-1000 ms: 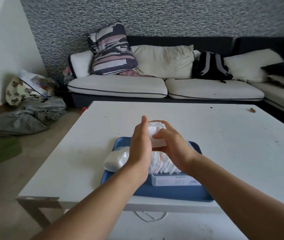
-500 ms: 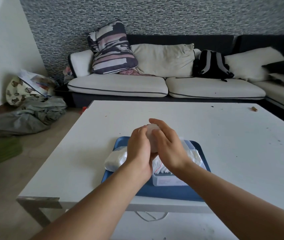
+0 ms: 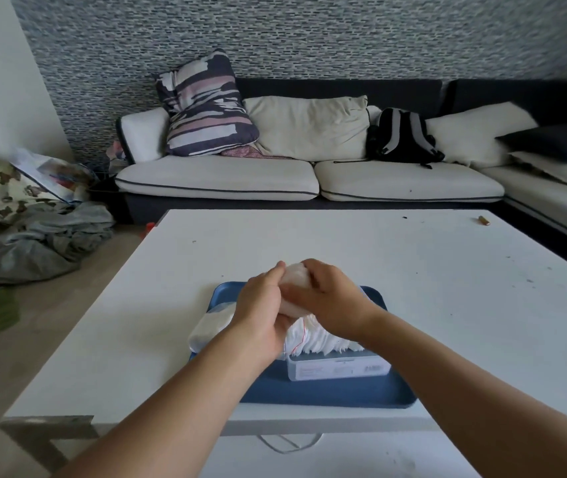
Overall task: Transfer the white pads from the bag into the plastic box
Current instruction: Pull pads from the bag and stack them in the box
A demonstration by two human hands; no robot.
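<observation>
White table [image 3: 413, 288] bears a blue tray [image 3: 326, 395]. Left hand [image 3: 261, 305] and right hand [image 3: 330, 298] clasp soft, light pads [image 3: 295, 281] over the box [image 3: 337, 369]; edge grip advised.

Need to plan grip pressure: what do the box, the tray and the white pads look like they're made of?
Plastic box: clear, rigid plastic, with pads showing through its wall. Tray: blue, matte, probably plastic, with a smooth moulded rim. White pads: soft, thin, fibrous-looking layers, possibly cotton. Both hands squeeze a pad bundle.
</observation>
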